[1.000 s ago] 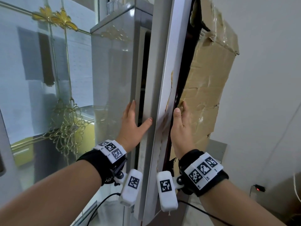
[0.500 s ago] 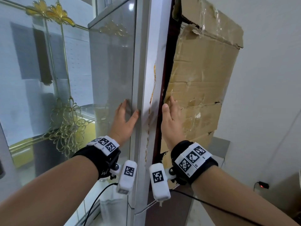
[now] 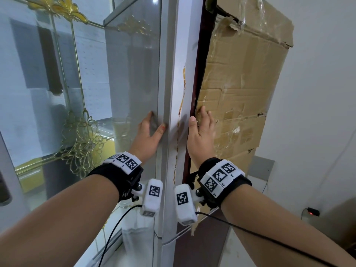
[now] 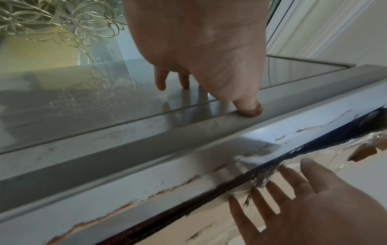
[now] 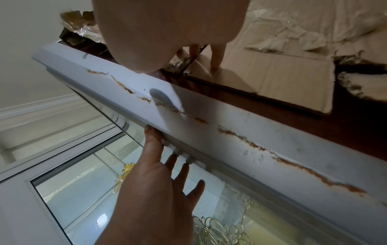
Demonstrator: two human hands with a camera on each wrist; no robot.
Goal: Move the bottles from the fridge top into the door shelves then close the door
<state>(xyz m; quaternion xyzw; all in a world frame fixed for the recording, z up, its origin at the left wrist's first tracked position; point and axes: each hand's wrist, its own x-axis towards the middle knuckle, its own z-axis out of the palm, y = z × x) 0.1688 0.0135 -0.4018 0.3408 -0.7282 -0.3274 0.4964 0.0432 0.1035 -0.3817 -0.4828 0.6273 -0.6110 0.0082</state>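
Note:
No bottles show in any view. The fridge's grey side panel (image 3: 134, 74) meets the white, rust-streaked door edge (image 3: 178, 78) with no gap visible between them. My left hand (image 3: 149, 132) lies flat on the side panel, its thumb (image 4: 249, 111) against the grey strip beside the door edge (image 4: 146, 179). My right hand (image 3: 200, 135) presses with straight fingers on the taped cardboard (image 3: 240, 83) covering the door's front. The right wrist view shows both the right hand (image 5: 167, 24) and the left hand (image 5: 150, 190) on either side of the door edge (image 5: 230, 124). Neither hand holds anything.
A glass partition with gold metal ornaments (image 3: 77, 132) stands close on the left. On the right are a white wall (image 3: 317, 93), a grey box (image 3: 262, 168) low behind the cardboard, and a plug with a red light (image 3: 313, 211).
The dark gap between the door and the fridge body has closed as the door swung in. Both hands have stayed on their surfaces and come closer together.

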